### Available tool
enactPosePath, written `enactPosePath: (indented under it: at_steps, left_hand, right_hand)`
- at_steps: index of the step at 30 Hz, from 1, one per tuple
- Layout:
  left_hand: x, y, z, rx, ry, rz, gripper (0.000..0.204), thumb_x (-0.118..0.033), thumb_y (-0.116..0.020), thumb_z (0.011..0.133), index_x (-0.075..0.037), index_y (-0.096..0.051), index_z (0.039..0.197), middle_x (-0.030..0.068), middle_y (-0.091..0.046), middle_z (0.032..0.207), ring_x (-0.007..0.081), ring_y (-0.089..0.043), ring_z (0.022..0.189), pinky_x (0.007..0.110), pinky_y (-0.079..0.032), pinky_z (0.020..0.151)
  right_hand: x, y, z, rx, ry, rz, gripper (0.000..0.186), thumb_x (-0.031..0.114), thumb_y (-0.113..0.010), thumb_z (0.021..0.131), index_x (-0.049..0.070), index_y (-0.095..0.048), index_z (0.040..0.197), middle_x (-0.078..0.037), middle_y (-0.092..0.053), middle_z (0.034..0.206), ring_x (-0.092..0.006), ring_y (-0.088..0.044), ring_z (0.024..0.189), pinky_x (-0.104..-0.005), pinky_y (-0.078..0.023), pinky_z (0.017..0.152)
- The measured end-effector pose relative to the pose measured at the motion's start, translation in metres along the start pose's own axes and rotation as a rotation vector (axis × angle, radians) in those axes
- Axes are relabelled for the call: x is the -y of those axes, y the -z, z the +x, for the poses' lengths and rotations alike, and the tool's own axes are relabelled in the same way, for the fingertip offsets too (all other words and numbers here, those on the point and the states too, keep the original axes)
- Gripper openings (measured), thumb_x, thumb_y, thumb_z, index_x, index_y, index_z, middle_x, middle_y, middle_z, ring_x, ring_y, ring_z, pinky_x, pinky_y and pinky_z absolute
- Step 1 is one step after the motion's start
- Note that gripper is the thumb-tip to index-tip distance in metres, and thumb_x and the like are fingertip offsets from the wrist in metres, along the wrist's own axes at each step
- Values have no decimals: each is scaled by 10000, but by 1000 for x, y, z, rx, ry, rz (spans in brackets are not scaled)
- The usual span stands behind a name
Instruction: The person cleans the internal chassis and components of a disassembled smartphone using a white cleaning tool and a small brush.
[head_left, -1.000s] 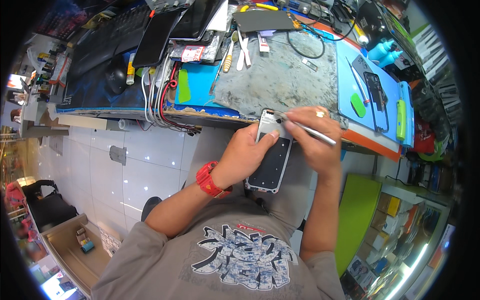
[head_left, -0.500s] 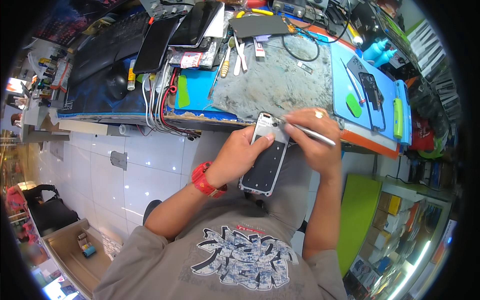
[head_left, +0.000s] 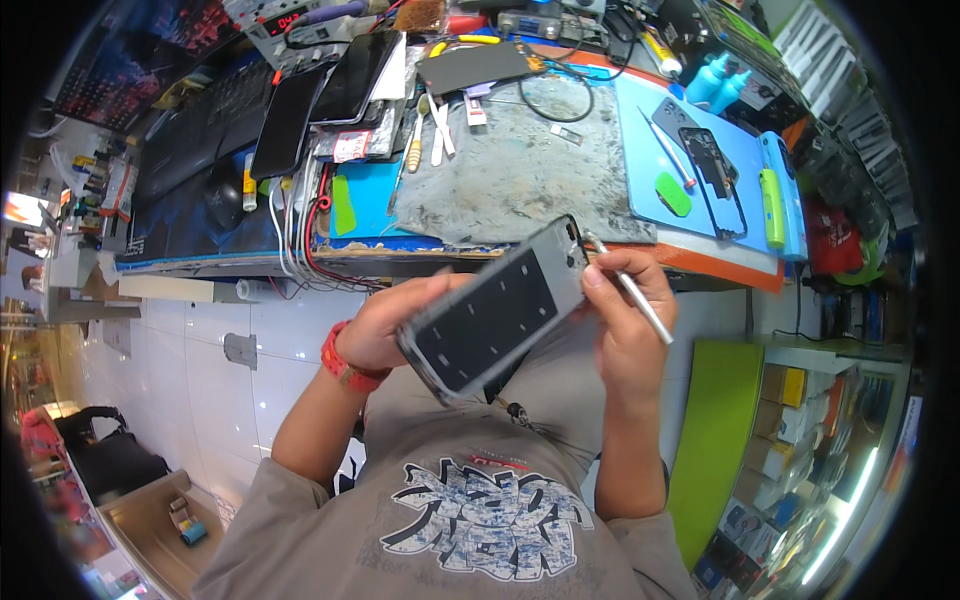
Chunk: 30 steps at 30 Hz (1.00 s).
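Observation:
A phone frame point(head_left: 485, 320) with a dark inner panel and silvery rim is held tilted diagonally in front of the bench, slightly blurred. My left hand point(head_left: 390, 315) grips its lower-left end, the fingers partly hidden behind it. My right hand point(head_left: 630, 300) holds a slim silver pen-like tool point(head_left: 650, 318), with thumb at the frame's upper-right corner. Just beyond lies a stained grey work mat point(head_left: 510, 190); to its right, a light blue mat point(head_left: 650, 200) carries a thin screwdriver point(head_left: 668, 150), a dark phone frame point(head_left: 725, 195) and a green pick point(head_left: 672, 195).
Phones point(head_left: 290, 120), cables point(head_left: 290, 240), tweezers and brushes point(head_left: 425, 140) crowd the bench's left and back. Blue bottles point(head_left: 710, 78) stand back right. Below are a black chair point(head_left: 115, 460), a cardboard box point(head_left: 160, 520) and, right, a glass display case point(head_left: 800, 470).
The phone frame has swung from nearly upright to diagonal, top end rightward. My left hand has moved left with its lower end, and my right hand has dropped slightly. The whole view has shifted slightly.

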<state>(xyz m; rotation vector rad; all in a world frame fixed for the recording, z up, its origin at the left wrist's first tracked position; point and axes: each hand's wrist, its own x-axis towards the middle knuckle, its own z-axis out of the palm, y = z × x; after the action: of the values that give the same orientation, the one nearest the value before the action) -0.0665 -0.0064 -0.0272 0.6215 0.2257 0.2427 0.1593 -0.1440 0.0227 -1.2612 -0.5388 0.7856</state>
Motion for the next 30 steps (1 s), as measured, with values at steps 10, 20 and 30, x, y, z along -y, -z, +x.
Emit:
enactPosePath:
  at_steps: [10,20,30]
  left_hand:
    - [49,-57,34,-664,-542,699,356,-248,-569,1126,50,-716,1253,40,-742,1158,99,-671,1063,264,-527,916]
    - [56,-53,69,-850,-427,110,308,-272,-655,1085,7,-749,1174,54,-758,1116,101,-682,991,261,-534,850]
    - [67,-43,74,-839,-549,24,203,-171,-660,1074,5,-698,1166,58,-732,1122,129,-701,989,294,-575,857]
  right_hand:
    - [-33,-29,-38,-62,-5,-29,147,43,-704,1009,-16,-677,1141,-126,-722,1014,-177,-721,819,-306,-605,721]
    - [-56,0,-18,44,891,-897,403,42,-773,907,-49,-673,1286,-199,-738,1075,-362,-733,944,-423,-600,799]
    - [-72,-4,-12,19,920,-994,341,-16,-761,872,-57,-683,1202,-243,-752,1136,-388,-751,982,-444,-618,850]
